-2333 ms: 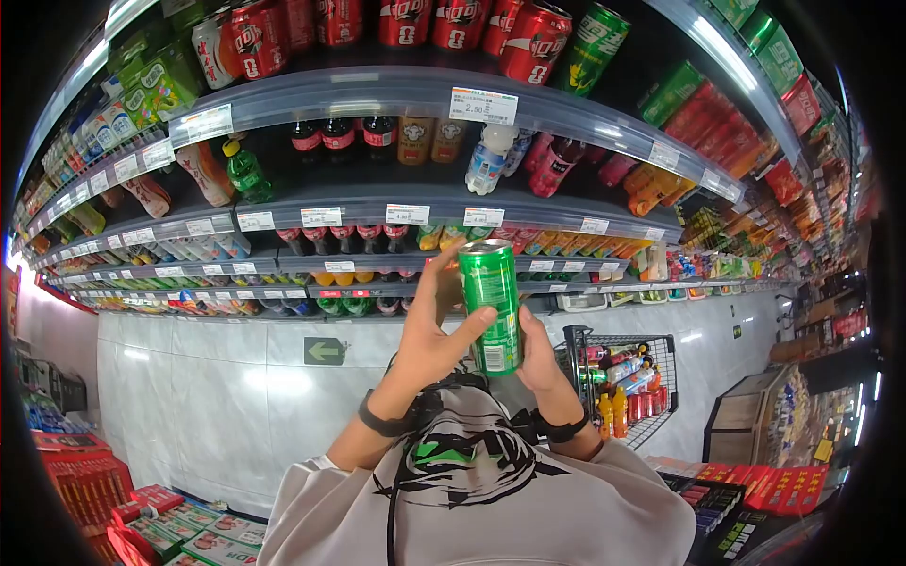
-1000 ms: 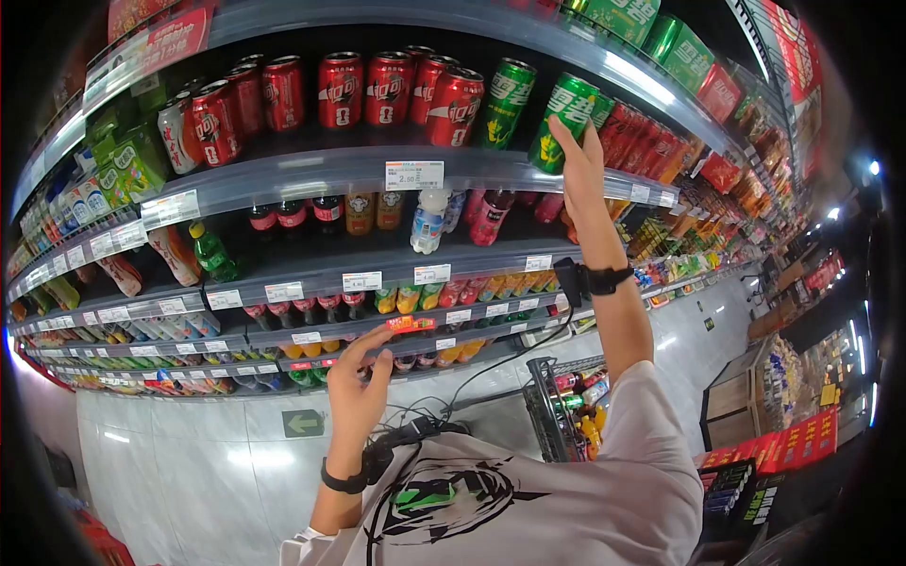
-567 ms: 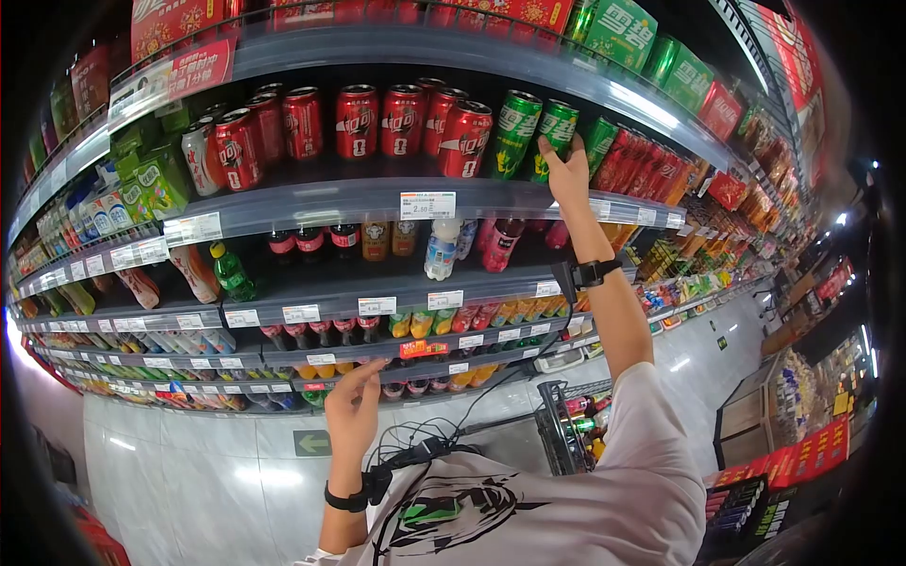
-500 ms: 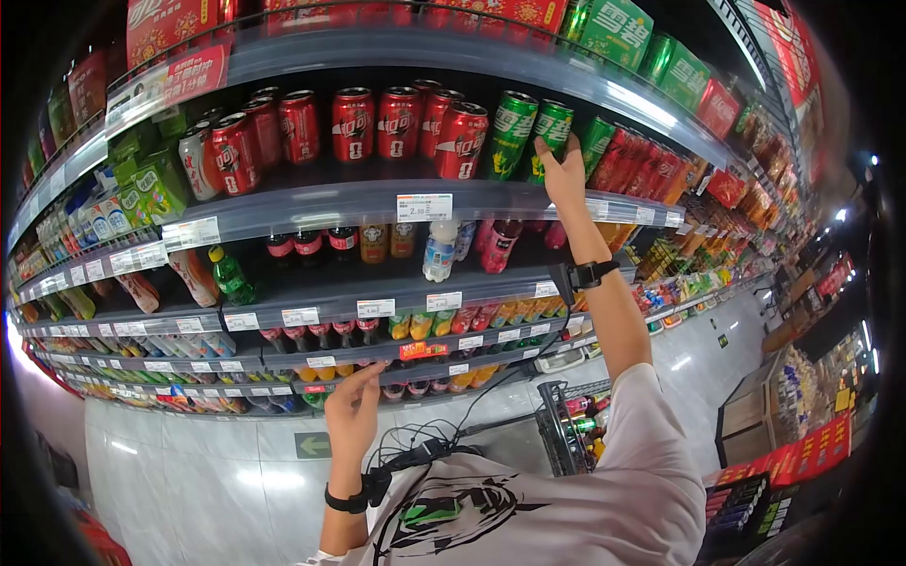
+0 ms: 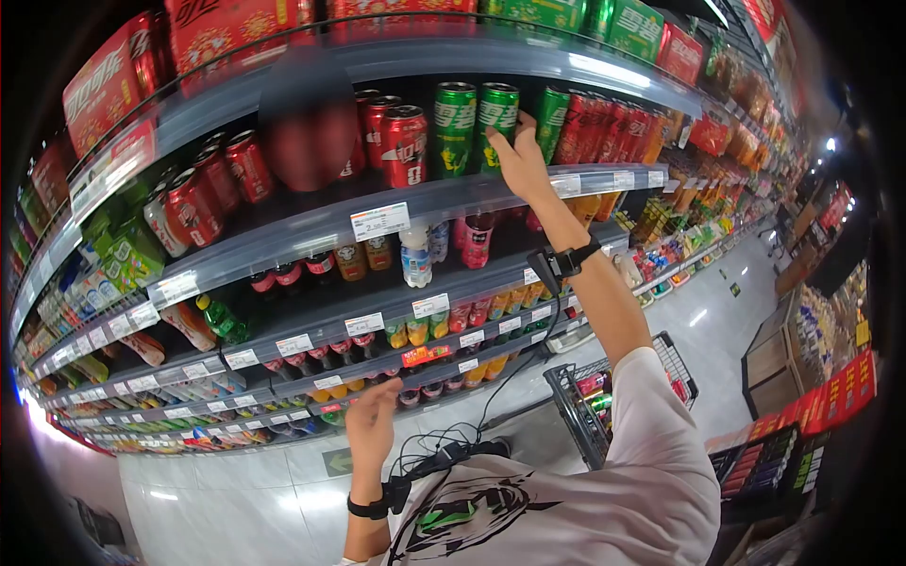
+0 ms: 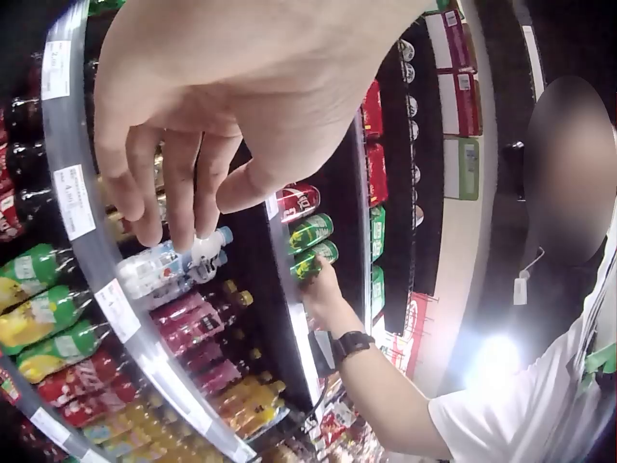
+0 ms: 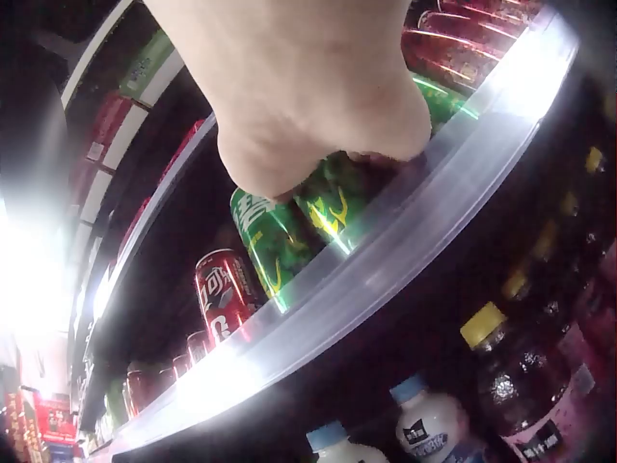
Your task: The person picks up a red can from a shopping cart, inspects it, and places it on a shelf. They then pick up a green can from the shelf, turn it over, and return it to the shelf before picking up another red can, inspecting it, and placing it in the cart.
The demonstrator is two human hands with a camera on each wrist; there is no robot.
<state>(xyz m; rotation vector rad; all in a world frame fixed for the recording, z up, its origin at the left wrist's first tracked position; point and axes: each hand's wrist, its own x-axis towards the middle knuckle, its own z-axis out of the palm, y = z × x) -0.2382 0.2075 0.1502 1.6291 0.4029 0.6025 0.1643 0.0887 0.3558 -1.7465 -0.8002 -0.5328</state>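
My right hand point(image 5: 524, 162) is raised to the can shelf and grips a green soda can point(image 5: 496, 106) from its right side, thumb across the front. The can stands upright in the row, right beside another green can point(image 5: 455, 127) on its left. In the right wrist view, the hand covers the held can's upper part, and its yellow print point(image 7: 333, 212) shows below. My left hand point(image 5: 370, 424) hangs in the air before the lower shelves, fingers loosely bent and holding nothing. In the left wrist view, bottles point(image 6: 164, 270) appear beyond its fingers.
Red cola cans point(image 5: 406, 146) stand left of the green ones; red cans point(image 5: 604, 130) line the right. The shelf's front edge point(image 5: 472, 193) runs below the right hand. A shopping cart point(image 5: 578, 415) with drinks stands at lower right, and loose cables point(image 5: 444, 439) hang near the waist.
Earlier, both hands held a green can before the chest; my right hand then took it up to the shelf. My left hand let go and stays low. The head view has shifted slightly.
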